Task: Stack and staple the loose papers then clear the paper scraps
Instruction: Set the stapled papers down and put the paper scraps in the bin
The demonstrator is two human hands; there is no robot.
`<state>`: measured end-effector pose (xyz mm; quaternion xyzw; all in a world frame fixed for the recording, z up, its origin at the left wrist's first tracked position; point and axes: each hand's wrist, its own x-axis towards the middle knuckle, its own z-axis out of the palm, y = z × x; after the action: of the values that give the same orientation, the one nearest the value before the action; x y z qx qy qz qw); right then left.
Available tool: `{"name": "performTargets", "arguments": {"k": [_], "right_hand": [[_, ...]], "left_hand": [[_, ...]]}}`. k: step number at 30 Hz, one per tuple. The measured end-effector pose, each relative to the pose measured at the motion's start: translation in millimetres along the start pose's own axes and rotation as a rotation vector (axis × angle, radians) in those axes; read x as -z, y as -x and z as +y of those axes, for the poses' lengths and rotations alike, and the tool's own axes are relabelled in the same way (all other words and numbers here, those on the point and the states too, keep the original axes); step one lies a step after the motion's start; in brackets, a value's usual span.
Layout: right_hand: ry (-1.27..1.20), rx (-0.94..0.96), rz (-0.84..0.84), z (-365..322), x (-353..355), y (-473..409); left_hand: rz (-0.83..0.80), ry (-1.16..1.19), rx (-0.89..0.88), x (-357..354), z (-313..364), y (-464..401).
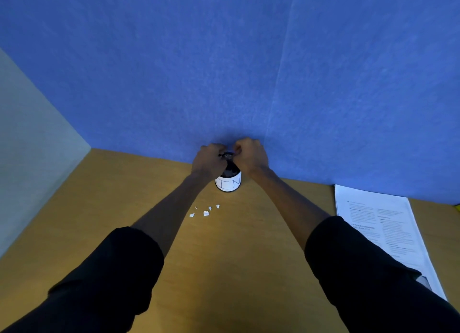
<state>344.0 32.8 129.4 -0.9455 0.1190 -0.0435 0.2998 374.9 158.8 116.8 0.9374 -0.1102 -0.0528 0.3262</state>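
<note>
A small black mesh bin [229, 180] with a white label stands at the back of the wooden desk [236, 245], against the blue partition. My left hand [207, 159] and my right hand [250, 155] are both above its rim with fingers curled; what they hold is hidden. Several small white paper scraps [206, 212] lie on the desk just in front of the bin. A stack of printed papers [383, 230] lies at the right side of the desk.
A blue fabric partition [249, 71] closes off the back of the desk. A pale wall panel [29, 146] stands on the left. A small yellow object [457, 206] peeks in at the far right edge.
</note>
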Motion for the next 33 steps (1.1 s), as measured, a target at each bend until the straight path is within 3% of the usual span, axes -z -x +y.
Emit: {"name": "performTargets", "arguments": {"k": [4, 7, 10, 17, 33], "right_hand": [[-0.065, 0.083, 0.025, 7, -7, 22], [-0.097, 0.144, -0.032, 11, -19, 46], [-0.095, 0.17, -0.095, 14, -41, 63], [0.165, 0.064, -0.379, 24, -93, 79], [0.201, 0.205, -0.269, 5, -130, 94]], "left_hand": [[0.177, -0.012, -0.01, 3, -13, 21], [0.191, -0.086, -0.001, -2, -37, 43], [0.102, -0.114, 0.049, -10, -65, 64], [-0.247, -0.274, 0.04, -26, -116, 95], [-0.154, -0.335, -0.255, -26, -137, 94]]}}
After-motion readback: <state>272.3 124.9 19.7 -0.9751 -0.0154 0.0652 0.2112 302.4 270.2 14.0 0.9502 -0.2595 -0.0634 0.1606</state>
